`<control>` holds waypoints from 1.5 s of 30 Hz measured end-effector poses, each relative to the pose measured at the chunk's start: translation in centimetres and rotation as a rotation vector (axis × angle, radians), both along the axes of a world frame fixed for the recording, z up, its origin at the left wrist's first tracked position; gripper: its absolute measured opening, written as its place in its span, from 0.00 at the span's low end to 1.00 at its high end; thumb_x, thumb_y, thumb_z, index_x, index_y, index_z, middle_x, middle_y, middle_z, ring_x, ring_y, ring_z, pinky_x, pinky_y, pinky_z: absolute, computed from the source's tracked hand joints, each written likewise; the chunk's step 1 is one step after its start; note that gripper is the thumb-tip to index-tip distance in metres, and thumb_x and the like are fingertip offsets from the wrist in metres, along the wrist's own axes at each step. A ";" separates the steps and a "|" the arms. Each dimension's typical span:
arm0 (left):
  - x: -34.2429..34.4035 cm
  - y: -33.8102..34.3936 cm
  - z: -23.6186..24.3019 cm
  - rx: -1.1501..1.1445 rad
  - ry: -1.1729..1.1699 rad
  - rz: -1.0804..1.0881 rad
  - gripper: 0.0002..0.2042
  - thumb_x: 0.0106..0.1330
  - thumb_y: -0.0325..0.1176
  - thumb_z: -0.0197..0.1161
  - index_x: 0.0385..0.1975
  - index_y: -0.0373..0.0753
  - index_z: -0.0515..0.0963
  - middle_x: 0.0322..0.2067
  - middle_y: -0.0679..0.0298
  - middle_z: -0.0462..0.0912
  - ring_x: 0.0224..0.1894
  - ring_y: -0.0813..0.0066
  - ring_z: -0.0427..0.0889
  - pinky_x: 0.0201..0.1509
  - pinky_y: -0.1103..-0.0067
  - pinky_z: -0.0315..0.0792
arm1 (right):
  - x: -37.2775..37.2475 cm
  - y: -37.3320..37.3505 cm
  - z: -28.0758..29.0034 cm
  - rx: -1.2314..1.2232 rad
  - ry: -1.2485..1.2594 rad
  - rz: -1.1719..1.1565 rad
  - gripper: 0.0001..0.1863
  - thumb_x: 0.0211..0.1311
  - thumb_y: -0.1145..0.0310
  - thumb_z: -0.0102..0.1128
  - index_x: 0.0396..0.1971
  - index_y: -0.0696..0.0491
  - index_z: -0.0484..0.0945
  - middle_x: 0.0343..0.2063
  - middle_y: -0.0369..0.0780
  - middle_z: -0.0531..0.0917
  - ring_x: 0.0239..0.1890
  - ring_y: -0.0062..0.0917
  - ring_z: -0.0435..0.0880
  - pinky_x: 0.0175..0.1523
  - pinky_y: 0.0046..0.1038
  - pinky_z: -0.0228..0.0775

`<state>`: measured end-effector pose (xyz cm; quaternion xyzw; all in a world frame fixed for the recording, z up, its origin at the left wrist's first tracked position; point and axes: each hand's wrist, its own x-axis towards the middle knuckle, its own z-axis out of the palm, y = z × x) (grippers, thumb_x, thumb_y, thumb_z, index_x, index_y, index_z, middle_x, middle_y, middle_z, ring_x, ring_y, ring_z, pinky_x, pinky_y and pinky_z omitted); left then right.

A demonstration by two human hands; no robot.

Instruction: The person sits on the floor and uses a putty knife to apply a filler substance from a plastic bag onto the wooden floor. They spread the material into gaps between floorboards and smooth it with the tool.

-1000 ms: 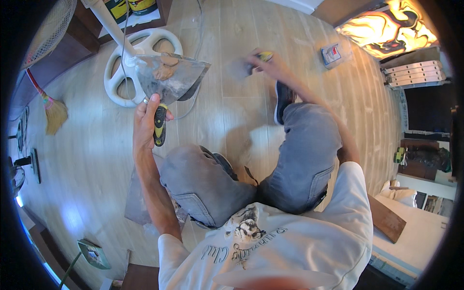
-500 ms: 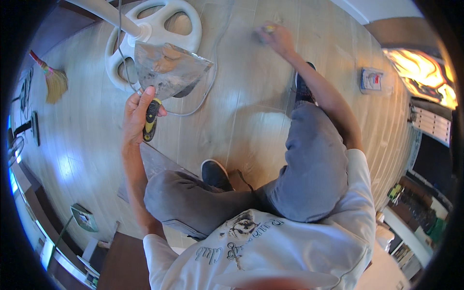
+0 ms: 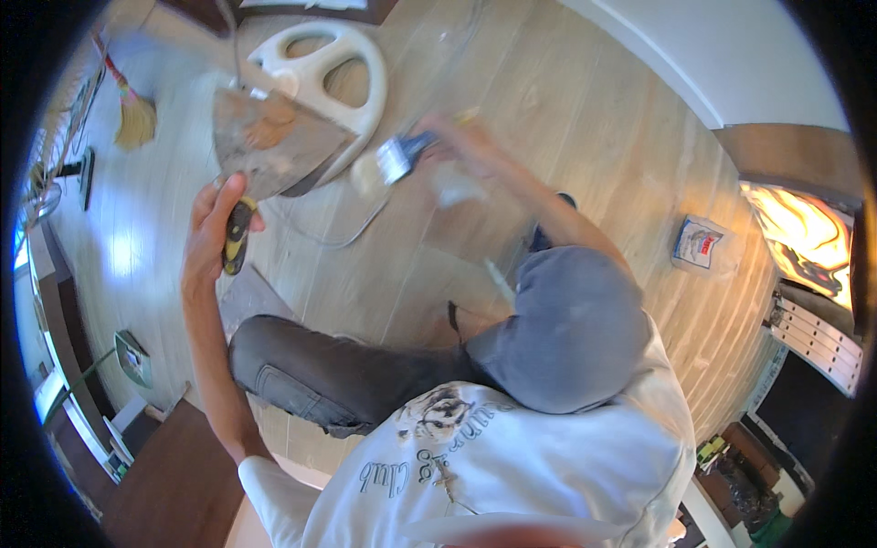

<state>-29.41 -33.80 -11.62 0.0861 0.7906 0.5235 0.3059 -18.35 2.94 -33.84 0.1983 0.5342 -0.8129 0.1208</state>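
Note:
My left hand (image 3: 212,228) is closed round the black and yellow handle of a wide scraper (image 3: 306,151), thumb on top. Its broad, smeared metal blade lies tilted flat and carries a tan lump of dust or filler. My right hand (image 3: 452,142), blurred by motion, grips a paintbrush (image 3: 395,161) with a blue handle and pale bristles. The bristles point toward the blade, a short gap from its right edge. A yellowish bit shows by the right fingers, too smeared to name.
Behind the scraper, a white wheel-shaped stand base (image 3: 373,87) sits on the plank floor, a thin cable beside it. A broom (image 3: 137,123) and a green dustpan (image 3: 134,359) are at left. A plastic packet (image 3: 699,245) lies right, near a ladder (image 3: 818,342).
My right hand has come from the far floor leftward and nearer, and the brush now shows beside the blade. My left hand and the scraper have shifted left in the view, which has turned.

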 end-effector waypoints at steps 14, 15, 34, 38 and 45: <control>2.5 18.5 -3.4 0.192 -0.158 0.179 0.16 0.73 0.48 0.61 0.36 0.41 0.78 0.24 0.66 0.81 0.24 0.79 0.82 0.30 0.82 0.78 | -1.4 2.6 3.6 -0.242 0.301 0.129 0.23 0.73 0.56 0.58 0.61 0.55 0.73 0.49 0.44 0.83 0.52 0.31 0.85 0.52 0.35 0.80; 3.3 21.3 -4.4 0.255 -0.231 0.226 0.16 0.72 0.48 0.63 0.36 0.40 0.78 0.26 0.65 0.81 0.25 0.78 0.83 0.30 0.81 0.80 | -0.2 4.1 4.2 -0.318 0.351 -0.003 0.23 0.74 0.56 0.56 0.61 0.54 0.73 0.49 0.44 0.83 0.52 0.31 0.84 0.54 0.35 0.79; 8.2 35.3 -11.5 0.325 -0.245 0.031 0.21 0.73 0.54 0.59 0.40 0.37 0.78 0.25 0.65 0.82 0.27 0.79 0.83 0.34 0.81 0.75 | 10.4 22.0 3.5 0.463 0.315 -1.019 0.17 0.68 0.64 0.65 0.52 0.56 0.79 0.45 0.37 0.84 0.46 0.21 0.81 0.53 0.26 0.73; 7.3 34.9 -11.8 0.218 -0.201 -0.059 0.21 0.74 0.54 0.58 0.41 0.38 0.76 0.25 0.65 0.81 0.27 0.79 0.82 0.33 0.81 0.75 | 11.7 26.2 7.8 0.520 0.434 -0.849 0.13 0.66 0.66 0.68 0.45 0.58 0.82 0.38 0.33 0.85 0.41 0.17 0.80 0.49 0.22 0.72; 5.5 35.6 -10.3 0.092 -0.179 -0.305 0.19 0.75 0.49 0.58 0.42 0.36 0.75 0.26 0.69 0.78 0.22 0.83 0.80 0.26 0.84 0.70 | 8.9 30.0 14.0 1.644 0.804 0.131 0.22 0.58 0.78 0.62 0.50 0.37 0.83 0.48 0.31 0.86 0.43 0.31 0.85 0.50 0.30 0.76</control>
